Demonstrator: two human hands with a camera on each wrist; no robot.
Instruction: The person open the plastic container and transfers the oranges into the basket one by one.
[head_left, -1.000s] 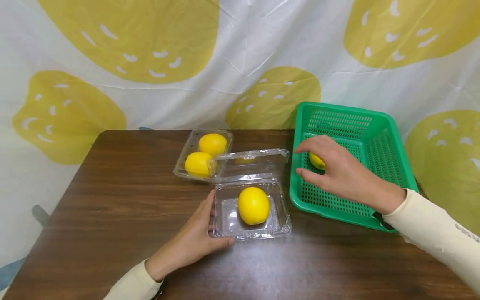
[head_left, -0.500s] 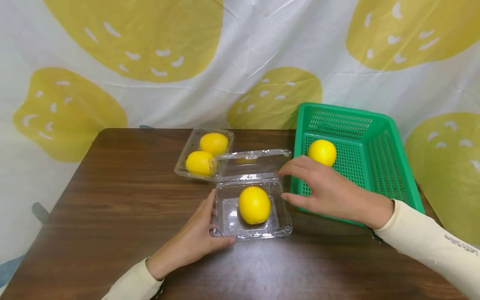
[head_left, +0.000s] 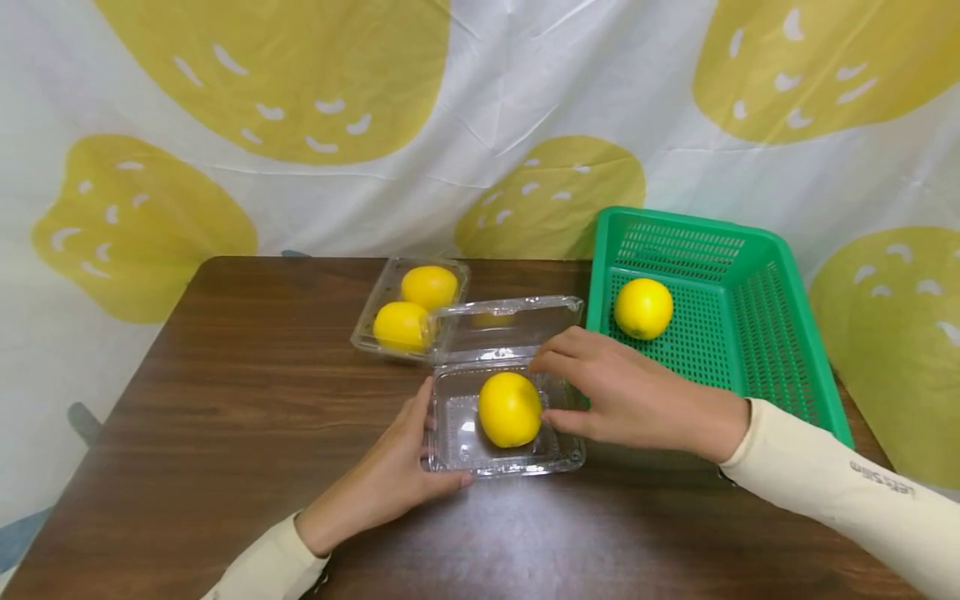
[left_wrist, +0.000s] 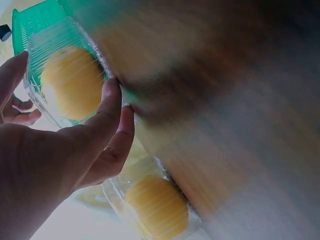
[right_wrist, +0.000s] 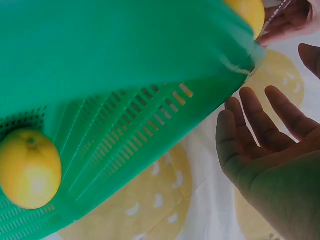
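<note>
A clear hinged plastic clamshell container [head_left: 457, 458] sits on the table with its lid raised toward the back. One round yellow citrus-like fruit [head_left: 510, 410] lies inside its base. My left hand [head_left: 382, 471] holds the container at its left side, thumb at the front corner and fingers along the wall; the left wrist view shows those fingers [left_wrist: 111, 95] against the plastic. My right hand [head_left: 637, 396] is over the container's right edge, fingers spread and relaxed, with the thumb tip close to the fruit. Whether it touches the fruit, I cannot tell.
At the right stands a green perforated basket [head_left: 798, 333] with one yellow fruit [head_left: 643, 308] in it. Behind the open lid, a second clear container [head_left: 367, 321] holds two yellow fruits [head_left: 429, 287]. A patterned cloth [head_left: 337, 200] hangs behind the wooden table [head_left: 247, 400].
My right hand has moved left from over the basket to the container's right side, uncovering the fruit in the basket. The left hand and the container have stayed in place.
</note>
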